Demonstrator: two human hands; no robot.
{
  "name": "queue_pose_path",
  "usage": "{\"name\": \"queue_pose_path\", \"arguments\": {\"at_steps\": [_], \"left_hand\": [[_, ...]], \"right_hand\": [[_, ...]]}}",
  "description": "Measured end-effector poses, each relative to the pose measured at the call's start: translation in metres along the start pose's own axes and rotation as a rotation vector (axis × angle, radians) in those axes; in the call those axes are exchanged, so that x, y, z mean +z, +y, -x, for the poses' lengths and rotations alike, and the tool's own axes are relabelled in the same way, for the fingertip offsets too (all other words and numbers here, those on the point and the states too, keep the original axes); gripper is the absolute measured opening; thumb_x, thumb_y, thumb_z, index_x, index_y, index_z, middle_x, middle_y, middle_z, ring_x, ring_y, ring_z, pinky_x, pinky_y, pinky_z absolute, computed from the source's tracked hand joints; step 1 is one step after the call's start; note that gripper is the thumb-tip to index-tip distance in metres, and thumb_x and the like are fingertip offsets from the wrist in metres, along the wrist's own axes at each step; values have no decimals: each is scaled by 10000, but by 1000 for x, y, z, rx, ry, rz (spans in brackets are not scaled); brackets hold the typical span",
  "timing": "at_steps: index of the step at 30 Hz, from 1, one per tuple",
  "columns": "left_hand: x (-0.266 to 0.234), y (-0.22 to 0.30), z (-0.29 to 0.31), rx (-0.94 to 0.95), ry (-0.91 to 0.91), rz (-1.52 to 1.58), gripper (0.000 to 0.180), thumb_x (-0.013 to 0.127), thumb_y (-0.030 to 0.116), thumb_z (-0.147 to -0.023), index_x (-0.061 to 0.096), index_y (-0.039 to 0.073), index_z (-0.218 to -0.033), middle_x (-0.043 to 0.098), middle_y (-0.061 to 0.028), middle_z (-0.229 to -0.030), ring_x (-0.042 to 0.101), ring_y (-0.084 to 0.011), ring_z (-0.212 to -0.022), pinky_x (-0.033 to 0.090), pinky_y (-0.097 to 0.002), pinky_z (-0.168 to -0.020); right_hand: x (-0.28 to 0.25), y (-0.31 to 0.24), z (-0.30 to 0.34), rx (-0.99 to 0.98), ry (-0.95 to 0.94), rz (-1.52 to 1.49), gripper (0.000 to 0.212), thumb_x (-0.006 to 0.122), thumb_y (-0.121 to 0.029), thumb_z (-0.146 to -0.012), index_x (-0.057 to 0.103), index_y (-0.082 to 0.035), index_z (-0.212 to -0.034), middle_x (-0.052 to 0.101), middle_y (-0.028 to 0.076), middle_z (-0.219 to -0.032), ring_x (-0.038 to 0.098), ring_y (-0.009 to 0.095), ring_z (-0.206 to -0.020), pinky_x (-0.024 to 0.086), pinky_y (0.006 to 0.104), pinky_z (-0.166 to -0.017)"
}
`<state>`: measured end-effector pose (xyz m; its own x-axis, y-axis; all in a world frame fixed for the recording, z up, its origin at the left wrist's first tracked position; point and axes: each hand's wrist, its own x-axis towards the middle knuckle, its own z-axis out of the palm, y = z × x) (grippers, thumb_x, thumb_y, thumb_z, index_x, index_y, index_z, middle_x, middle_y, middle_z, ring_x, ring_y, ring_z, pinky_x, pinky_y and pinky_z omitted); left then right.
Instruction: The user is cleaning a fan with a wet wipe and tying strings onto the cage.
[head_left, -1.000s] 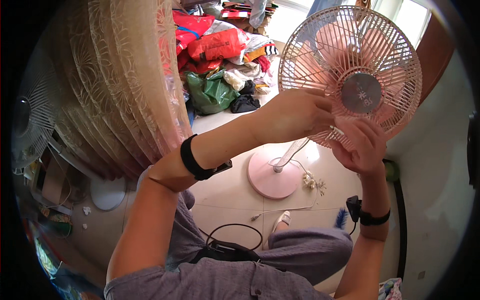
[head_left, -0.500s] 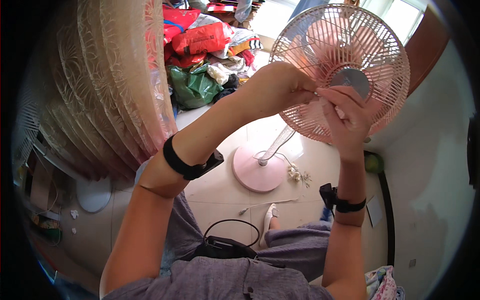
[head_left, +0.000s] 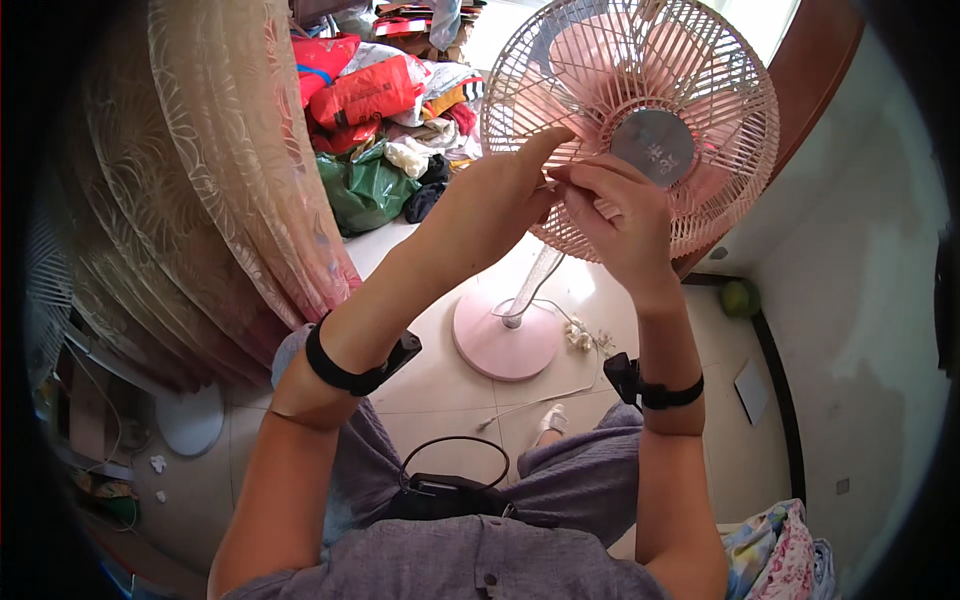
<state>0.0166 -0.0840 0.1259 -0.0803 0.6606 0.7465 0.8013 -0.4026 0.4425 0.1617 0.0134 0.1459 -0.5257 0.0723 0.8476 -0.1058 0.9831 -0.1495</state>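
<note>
A pink standing fan (head_left: 652, 146) with a round wire grille and a grey centre disc stands in front of me. Both my hands are raised before the lower left of its grille, and their fingertips meet. My left hand (head_left: 505, 205) is closed, with one digit sticking up toward the grille. Its fingertips are partly hidden. My right hand (head_left: 628, 222) makes a pinch against the left fingertips. Whatever lies between the fingers is too small to make out. Whether either hand touches the grille I cannot tell.
The fan's round base (head_left: 508, 335) rests on the tiled floor, its cord and plug (head_left: 490, 422) trailing toward my feet. Patterned curtains (head_left: 230, 180) hang left. Behind are piled bags, including a green one (head_left: 365, 188). A green round object (head_left: 740, 297) sits by the right wall.
My joined hands have come closer to me and left in the view. The left hand's raised digit now stands apart from the pinch. The whole view has shifted, moving the fan up and left.
</note>
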Motion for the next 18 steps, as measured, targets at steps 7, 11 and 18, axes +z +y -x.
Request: {"name": "queue_pose_path", "arguments": {"at_steps": [7,11,18], "left_hand": [[0,-5,5,81,40,188,413,580,26,-883,464,34,-1278,681,-121,-823,665,-192,-748,514,-307,-681],[-4,-10,3,-154,-173,520,209,522,81,-952,540,24,-1152,639,-36,-787,571,-72,-725,465,-222,-654],[14,-14,-4,-186,-144,658,174,485,103,-976,577,8,-1089,634,-23,-823,570,-65,-751,464,-206,-664]], "right_hand": [[-6,-3,-5,77,-61,-189,128,677,8,-793,685,9,-921,670,79,-864,645,133,-725,518,237,-634],[-26,9,1,322,-42,-339,130,675,24,-801,690,1,-928,651,4,-840,569,36,-712,462,171,-646],[-37,30,5,455,-19,-561,120,640,28,-826,663,25,-944,661,22,-823,619,61,-727,492,186,-659]]}}
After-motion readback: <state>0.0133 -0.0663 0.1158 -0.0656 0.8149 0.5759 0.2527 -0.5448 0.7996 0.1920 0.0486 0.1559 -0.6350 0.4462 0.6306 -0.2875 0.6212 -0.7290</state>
